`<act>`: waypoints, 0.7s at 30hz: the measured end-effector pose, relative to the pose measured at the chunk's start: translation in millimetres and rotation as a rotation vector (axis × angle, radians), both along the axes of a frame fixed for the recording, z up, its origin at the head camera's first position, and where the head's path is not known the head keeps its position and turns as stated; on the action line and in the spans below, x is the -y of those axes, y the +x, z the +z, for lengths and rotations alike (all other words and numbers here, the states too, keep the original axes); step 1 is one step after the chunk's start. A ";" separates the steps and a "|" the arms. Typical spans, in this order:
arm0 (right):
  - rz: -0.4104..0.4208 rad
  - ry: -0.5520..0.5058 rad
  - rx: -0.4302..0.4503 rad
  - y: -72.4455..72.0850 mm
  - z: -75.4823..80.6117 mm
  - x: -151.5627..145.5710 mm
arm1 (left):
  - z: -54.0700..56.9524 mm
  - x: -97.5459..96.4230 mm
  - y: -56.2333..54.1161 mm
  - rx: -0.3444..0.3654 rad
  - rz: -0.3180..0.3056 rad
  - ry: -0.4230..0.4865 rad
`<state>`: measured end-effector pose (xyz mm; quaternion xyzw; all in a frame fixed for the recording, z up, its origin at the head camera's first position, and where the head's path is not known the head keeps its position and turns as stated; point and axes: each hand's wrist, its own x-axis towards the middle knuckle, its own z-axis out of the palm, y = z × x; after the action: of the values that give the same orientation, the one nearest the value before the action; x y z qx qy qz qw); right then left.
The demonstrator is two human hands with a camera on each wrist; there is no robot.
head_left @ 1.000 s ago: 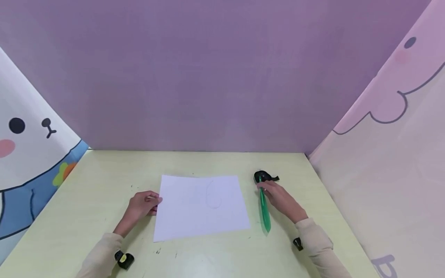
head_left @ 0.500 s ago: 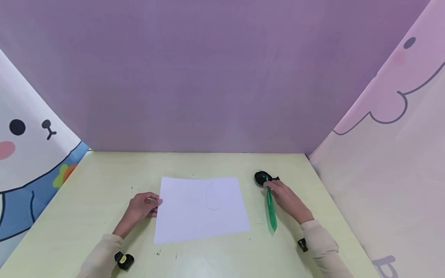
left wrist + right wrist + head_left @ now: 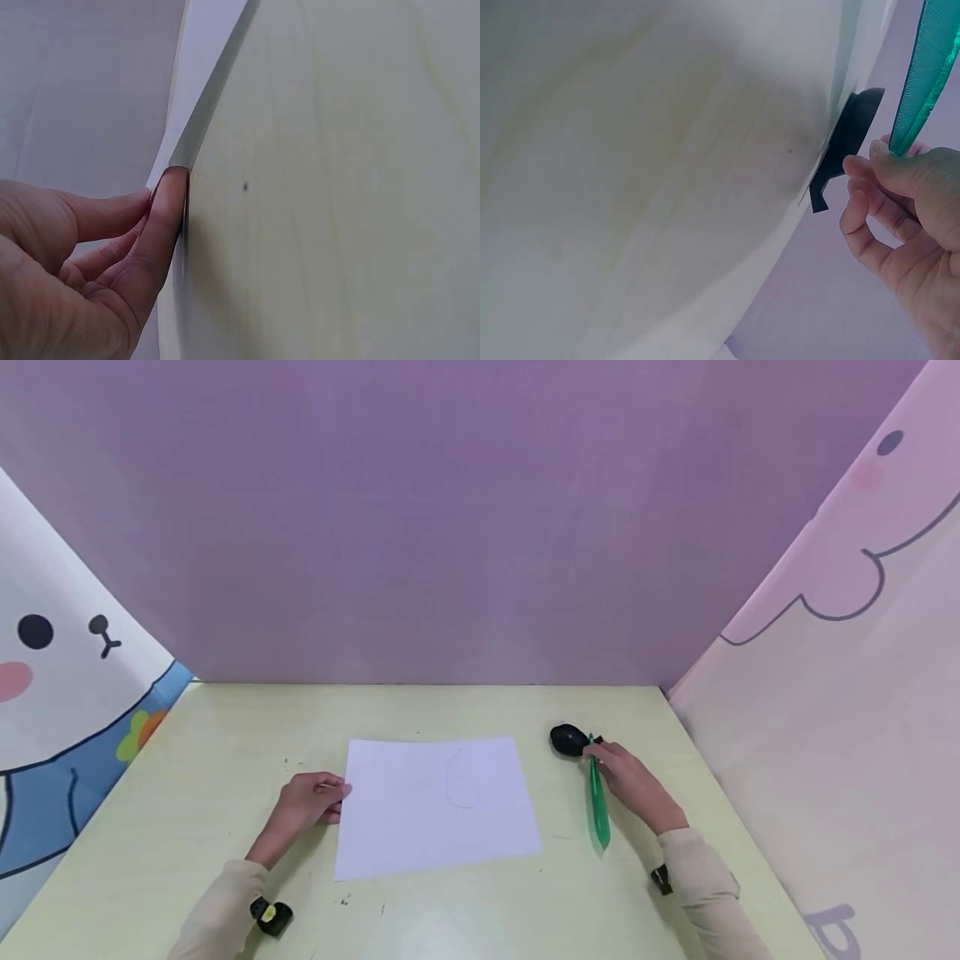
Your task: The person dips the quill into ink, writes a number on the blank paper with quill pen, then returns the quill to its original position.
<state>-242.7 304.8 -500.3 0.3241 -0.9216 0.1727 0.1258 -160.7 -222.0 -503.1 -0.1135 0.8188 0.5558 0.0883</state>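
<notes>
A white sheet of paper [image 3: 420, 835] with a faint looped line drawn on it lies on the table. At its left edge, my left hand [image 3: 306, 802] pinches it, thumb above and a finger underneath, as the left wrist view shows at the paper's underside [image 3: 202, 124]. My right hand [image 3: 633, 785] pinches a translucent green feather-shaped pen [image 3: 599, 810] between thumb and fingertips. Its ribbed feather end [image 3: 934, 64] points toward the person. Just left of the right fingertips sits a black oval base [image 3: 567, 740] with a short tail, partly behind the hand.
The pale wooden table [image 3: 450, 914] has small dark marks on it. A purple panel [image 3: 427, 527] stands along its far edge. Panels with cartoon prints rise on the left [image 3: 67, 710] and right [image 3: 847, 735].
My right hand has moved to the right with the green feather-shaped pen, from over the black oval base to its right side. The left hand and paper look nearly still.
</notes>
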 end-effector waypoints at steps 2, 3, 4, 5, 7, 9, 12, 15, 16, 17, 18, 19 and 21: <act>0.001 -0.006 0.006 -0.7 0.3 -2.4 | 0.2 -0.8 0.3 -0.002 0.004 0.000; -0.002 -0.009 0.012 -1.6 0.1 -3.9 | 0.7 -1.5 0.7 -0.003 0.006 -0.001; -0.004 -0.012 0.017 -2.4 -0.2 -5.4 | 1.2 -2.4 1.2 -0.005 0.006 0.001; -0.008 -0.013 0.022 -3.2 -0.7 -6.9 | 1.6 -3.4 1.8 -0.005 0.007 0.002; -0.017 -0.011 0.034 -4.1 -1.6 -9.3 | 2.0 -4.5 2.7 -0.002 0.012 0.010; -0.027 0.000 0.044 -4.5 -2.6 -10.9 | 1.7 -4.7 3.2 0.002 0.013 0.014; -0.038 0.013 0.053 -4.7 -3.2 -12.3 | 1.1 -4.9 3.0 0.000 0.019 0.012; -0.045 0.014 0.055 -5.0 -2.8 -13.0 | 0.2 -4.0 2.4 -0.009 0.025 0.014; -0.045 0.016 0.049 -5.0 -2.3 -13.3 | 0.1 -3.5 2.5 -0.012 0.021 0.017; -0.044 0.016 0.046 -5.1 -1.8 -13.5 | -0.5 -2.7 2.6 -0.015 0.017 0.020; -0.043 0.018 0.043 -5.1 -1.3 -13.7 | -0.7 -2.2 2.8 -0.018 0.016 0.022; -0.041 0.017 0.041 -5.1 -0.6 -14.0 | -1.1 -1.4 2.9 -0.021 0.016 0.027; -0.039 0.021 0.039 -5.1 0.7 -14.5 | -1.8 -0.1 3.0 -0.027 0.011 0.031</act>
<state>-247.8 319.3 -499.6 0.3041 -0.9317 0.1667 0.1075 -157.8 -221.9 -504.9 -0.1091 0.8106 0.5703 0.0760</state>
